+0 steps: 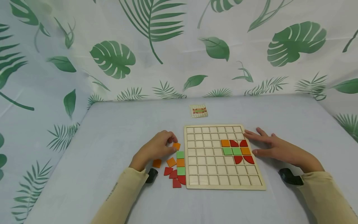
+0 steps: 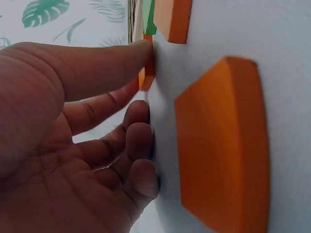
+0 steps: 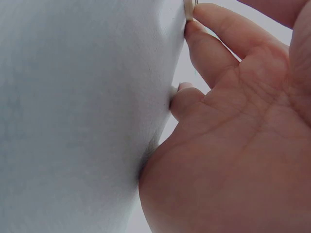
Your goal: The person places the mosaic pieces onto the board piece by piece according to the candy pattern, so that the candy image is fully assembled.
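At the left side of a wooden grid board (image 1: 208, 169), my left hand (image 1: 158, 146) pinches an orange square tile (image 1: 176, 146) between thumb and forefinger. In the left wrist view that tile (image 2: 147, 73) stands mostly behind the thumb tip, and the other fingertips curl close to the cloth. My right hand (image 1: 279, 152) rests with fingers spread along the board's right edge, holding nothing. On the board sit two green squares (image 1: 232, 151), an orange square (image 1: 225, 143) and another (image 1: 245, 151), with red rounded pieces (image 1: 248, 159) above and below.
Left of the board lie loose tiles: green (image 1: 181, 171), orange (image 1: 171, 162) and several red pieces (image 1: 176, 183). A small pattern card (image 1: 199, 111) lies beyond the board. Leaf-printed cloth (image 1: 167, 68) hangs behind the table, and dark wrist devices (image 1: 290, 177) sit by both cuffs.
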Tool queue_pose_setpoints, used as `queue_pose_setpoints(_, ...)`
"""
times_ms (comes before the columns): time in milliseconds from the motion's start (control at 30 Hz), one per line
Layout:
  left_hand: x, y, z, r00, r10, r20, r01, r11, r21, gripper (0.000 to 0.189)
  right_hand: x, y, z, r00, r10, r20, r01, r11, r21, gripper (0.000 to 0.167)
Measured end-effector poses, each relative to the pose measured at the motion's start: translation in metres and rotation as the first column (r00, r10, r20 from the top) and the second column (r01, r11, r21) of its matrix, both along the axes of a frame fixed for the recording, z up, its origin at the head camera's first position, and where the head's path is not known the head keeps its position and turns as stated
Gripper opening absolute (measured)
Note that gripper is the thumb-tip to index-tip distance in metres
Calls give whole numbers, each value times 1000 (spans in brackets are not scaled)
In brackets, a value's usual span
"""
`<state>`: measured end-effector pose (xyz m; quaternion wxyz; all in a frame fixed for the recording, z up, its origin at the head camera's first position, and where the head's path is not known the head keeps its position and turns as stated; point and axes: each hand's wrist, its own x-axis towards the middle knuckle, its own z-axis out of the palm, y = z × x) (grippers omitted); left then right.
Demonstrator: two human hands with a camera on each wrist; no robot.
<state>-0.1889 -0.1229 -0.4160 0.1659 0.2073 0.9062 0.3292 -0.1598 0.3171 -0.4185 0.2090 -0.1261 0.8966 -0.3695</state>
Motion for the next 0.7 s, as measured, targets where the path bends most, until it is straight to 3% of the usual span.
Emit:
queue_pose_setpoints(233, 1, 0, 1, 1000, 9, 4, -9, 1000, -1, 20, 1, 0, 1, 1000, -1, 2, 1, 1000, 2, 77)
queue_pose_setpoints(500, 0, -5, 0, 997, 42, 62, -48, 994, 101, 14, -1, 1, 1, 1000, -8, 0, 8, 1000, 30, 78)
queue_pose_setpoints(633, -3, -7, 2, 989, 110, 95, -124, 980, 156, 10, -1, 0, 1, 1000, -16, 7, 16, 999, 36, 78)
queue_pose_setpoints(700, -4, -6, 3, 978, 158, 138, -185, 962, 203, 10, -1, 0, 0, 1000, -20, 14, 20, 999, 33, 78)
